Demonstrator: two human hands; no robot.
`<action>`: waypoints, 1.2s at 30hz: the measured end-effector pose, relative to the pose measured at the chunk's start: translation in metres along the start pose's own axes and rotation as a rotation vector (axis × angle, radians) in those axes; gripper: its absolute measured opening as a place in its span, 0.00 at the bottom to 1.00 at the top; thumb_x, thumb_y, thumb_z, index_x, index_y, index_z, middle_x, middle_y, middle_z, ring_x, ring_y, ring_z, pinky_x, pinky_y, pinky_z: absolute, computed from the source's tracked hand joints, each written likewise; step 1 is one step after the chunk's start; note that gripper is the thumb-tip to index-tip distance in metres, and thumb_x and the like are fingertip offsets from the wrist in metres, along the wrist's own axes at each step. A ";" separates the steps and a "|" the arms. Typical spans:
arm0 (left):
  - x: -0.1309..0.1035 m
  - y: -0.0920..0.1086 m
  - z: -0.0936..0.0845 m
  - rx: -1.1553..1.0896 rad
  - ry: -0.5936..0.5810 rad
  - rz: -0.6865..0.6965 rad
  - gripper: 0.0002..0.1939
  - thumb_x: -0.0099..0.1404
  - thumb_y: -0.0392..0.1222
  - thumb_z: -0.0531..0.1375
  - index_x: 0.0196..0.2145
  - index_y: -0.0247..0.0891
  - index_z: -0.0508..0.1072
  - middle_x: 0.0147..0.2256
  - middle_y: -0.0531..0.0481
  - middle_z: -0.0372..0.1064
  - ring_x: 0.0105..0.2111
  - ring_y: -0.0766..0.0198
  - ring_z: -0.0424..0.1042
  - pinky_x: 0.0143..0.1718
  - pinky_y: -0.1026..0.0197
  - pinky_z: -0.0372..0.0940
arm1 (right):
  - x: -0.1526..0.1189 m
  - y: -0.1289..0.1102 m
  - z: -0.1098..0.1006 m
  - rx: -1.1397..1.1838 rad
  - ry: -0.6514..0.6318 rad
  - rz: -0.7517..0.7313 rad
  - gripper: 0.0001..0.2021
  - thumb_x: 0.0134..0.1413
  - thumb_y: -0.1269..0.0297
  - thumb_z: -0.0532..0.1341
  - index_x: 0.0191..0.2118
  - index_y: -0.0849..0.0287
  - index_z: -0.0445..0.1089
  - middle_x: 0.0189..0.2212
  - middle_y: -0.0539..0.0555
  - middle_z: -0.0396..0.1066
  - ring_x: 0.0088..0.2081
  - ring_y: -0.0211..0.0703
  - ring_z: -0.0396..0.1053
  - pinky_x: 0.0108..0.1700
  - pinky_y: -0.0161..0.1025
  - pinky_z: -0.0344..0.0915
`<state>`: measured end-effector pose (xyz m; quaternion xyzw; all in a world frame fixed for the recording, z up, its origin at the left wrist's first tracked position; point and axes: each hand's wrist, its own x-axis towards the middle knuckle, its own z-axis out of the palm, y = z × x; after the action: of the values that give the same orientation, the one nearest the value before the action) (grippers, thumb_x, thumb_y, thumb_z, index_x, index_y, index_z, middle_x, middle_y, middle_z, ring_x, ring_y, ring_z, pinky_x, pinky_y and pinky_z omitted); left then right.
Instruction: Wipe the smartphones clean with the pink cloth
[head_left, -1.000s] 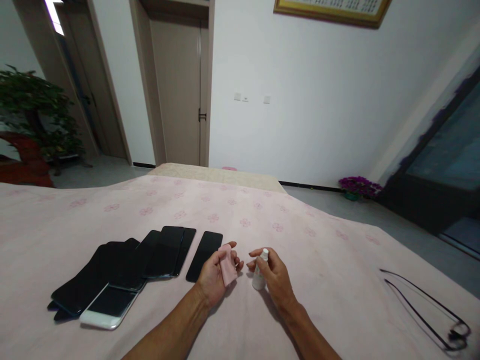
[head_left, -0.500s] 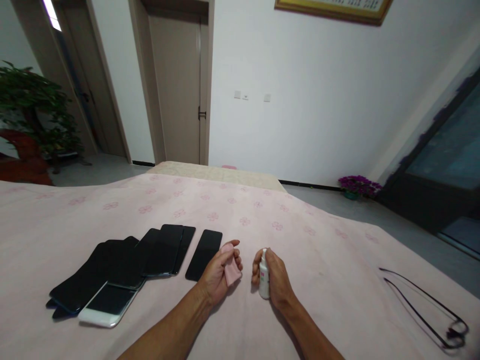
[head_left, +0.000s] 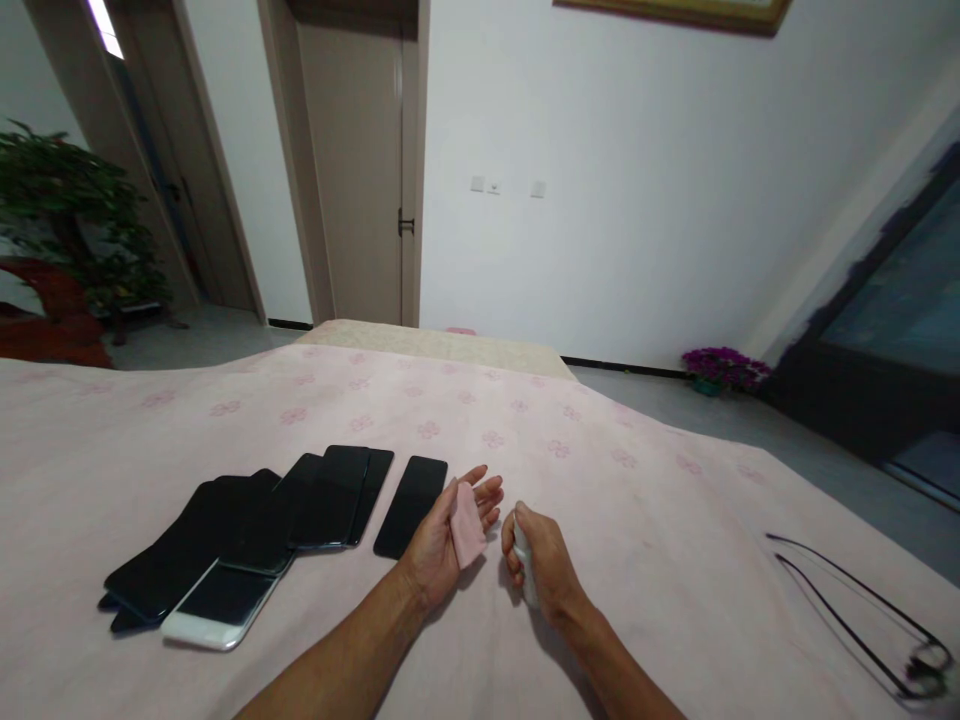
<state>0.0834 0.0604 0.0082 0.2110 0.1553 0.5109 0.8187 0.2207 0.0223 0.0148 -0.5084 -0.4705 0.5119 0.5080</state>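
Note:
A small folded pink cloth (head_left: 467, 525) rests across the palm of my left hand (head_left: 431, 562), held against it by the thumb while the fingers extend upward and outward. My right hand (head_left: 551, 562) is wrapped around a small white spray bottle (head_left: 527, 575), its thumb at the top; the fist hides most of the bottle. Just behind my left hand a single black smartphone (head_left: 411, 505) lies face up on the pink flowered cover. Both hands are above the cover, a short gap apart.
To the left lie several overlapping black phones (head_left: 202, 540) and a white-framed phone (head_left: 217, 605). Black-framed glasses (head_left: 862, 620) rest at the right. Beyond the flowered cover (head_left: 645, 500) stand a door (head_left: 360, 170), a potted plant (head_left: 67, 210) and purple flowers (head_left: 724, 368).
My left fingers have uncurled, showing more of the pink cloth. My right hand has turned, the thumb now covering the spray bottle's top and the label out of sight.

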 end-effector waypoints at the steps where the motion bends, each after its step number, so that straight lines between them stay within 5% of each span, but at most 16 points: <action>1: 0.000 -0.001 -0.001 -0.002 -0.010 0.001 0.18 0.68 0.48 0.58 0.52 0.37 0.72 0.53 0.40 0.70 0.54 0.55 0.69 0.59 0.54 0.60 | 0.000 0.001 0.000 -0.005 -0.004 -0.002 0.27 0.57 0.40 0.52 0.21 0.59 0.63 0.12 0.45 0.57 0.13 0.31 0.53 0.16 0.30 0.50; 12: -0.002 -0.003 0.002 0.004 -0.037 -0.007 0.19 0.69 0.47 0.57 0.54 0.38 0.71 0.56 0.41 0.69 0.58 0.54 0.66 0.63 0.51 0.54 | -0.005 -0.004 0.003 -0.122 -0.094 -0.147 0.20 0.62 0.47 0.49 0.25 0.56 0.58 0.12 0.43 0.57 0.12 0.31 0.50 0.15 0.30 0.49; 22: -0.002 -0.002 0.002 -0.003 -0.017 -0.026 0.19 0.69 0.47 0.56 0.54 0.38 0.71 0.57 0.40 0.67 0.59 0.53 0.65 0.63 0.51 0.54 | -0.004 0.000 0.007 -0.110 -0.128 -0.128 0.23 0.62 0.40 0.50 0.30 0.56 0.59 0.15 0.43 0.58 0.13 0.31 0.52 0.15 0.30 0.51; 36: -0.006 -0.003 0.005 0.017 -0.019 -0.024 0.21 0.69 0.49 0.56 0.55 0.37 0.71 0.56 0.39 0.68 0.59 0.52 0.64 0.64 0.50 0.52 | -0.004 0.001 0.007 -0.151 -0.164 -0.190 0.18 0.65 0.48 0.52 0.29 0.56 0.58 0.16 0.44 0.59 0.15 0.33 0.54 0.15 0.31 0.50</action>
<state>0.0858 0.0532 0.0112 0.2207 0.1544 0.4979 0.8244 0.2136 0.0185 0.0140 -0.4547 -0.5936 0.4645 0.4745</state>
